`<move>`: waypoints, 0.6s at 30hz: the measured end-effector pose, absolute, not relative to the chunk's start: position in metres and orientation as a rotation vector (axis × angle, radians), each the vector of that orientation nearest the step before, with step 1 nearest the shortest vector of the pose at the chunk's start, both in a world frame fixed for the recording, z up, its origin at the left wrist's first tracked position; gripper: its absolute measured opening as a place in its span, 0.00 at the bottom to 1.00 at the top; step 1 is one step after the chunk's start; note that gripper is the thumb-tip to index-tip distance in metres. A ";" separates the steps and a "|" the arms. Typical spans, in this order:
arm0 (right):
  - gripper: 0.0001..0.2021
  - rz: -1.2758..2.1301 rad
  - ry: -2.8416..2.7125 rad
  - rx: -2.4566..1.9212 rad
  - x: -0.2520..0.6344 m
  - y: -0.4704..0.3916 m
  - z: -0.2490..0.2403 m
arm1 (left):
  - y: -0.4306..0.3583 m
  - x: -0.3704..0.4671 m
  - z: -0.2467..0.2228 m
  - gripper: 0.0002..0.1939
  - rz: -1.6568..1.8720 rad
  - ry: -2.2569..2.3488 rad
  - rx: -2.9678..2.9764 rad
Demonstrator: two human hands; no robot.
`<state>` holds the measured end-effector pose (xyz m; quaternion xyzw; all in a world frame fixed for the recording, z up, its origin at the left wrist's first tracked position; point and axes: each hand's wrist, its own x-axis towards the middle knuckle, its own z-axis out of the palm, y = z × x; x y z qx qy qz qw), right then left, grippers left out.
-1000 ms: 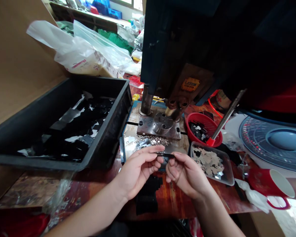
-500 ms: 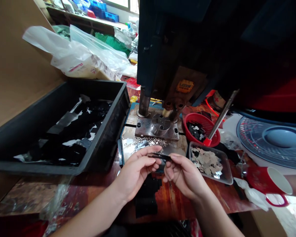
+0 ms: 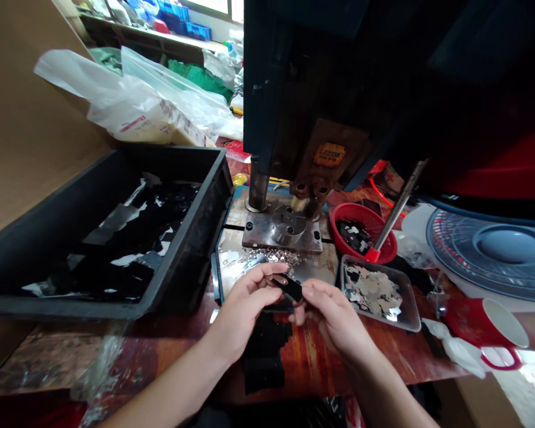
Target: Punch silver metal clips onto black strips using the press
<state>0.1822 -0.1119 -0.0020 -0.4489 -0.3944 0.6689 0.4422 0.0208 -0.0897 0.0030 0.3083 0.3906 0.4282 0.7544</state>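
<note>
Between my two hands is a small flat black piece (image 3: 289,287), tilted so its broad face shows. My left hand (image 3: 252,303) pinches its left end with thumb and fingers. At the other end, my right hand (image 3: 325,306) grips it the same way. Just beyond them stands a press with a round metal die (image 3: 289,223) on a steel plate. Small shiny metal bits (image 3: 271,257) lie scattered on the press bed (image 3: 232,238) in front of the die. Below my hands, a stack of black pieces (image 3: 264,362) rests on the table.
A large black bin (image 3: 185,238) with black and grey sheets is at left. Right of the press are a red basket (image 3: 390,238) with dark parts, a clear tray (image 3: 412,309) of grey pieces, a metal lever (image 3: 396,208), a red mug (image 3: 468,321) and a blue fan (image 3: 450,255).
The black piece has turned from nearly edge-on to showing its flat face. Both hands still hold it, with the right hand shifted slightly left. The whole view has moved a little.
</note>
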 end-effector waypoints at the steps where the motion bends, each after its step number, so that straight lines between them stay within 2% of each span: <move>1: 0.14 1.625 -1.054 -1.140 0.183 -0.112 -0.002 | -0.090 0.021 0.002 0.15 0.943 0.868 0.711; 6: 0.17 1.438 -1.349 -1.299 0.182 -0.113 0.003 | -0.091 0.022 0.001 0.17 0.997 0.996 0.852; 11: 0.15 1.310 -1.492 -1.414 0.178 -0.116 0.004 | -0.091 0.024 0.005 0.23 1.018 1.026 0.854; 18: 0.14 1.159 -1.649 -1.497 0.176 -0.118 0.003 | -0.090 0.026 0.009 0.24 1.030 1.047 0.843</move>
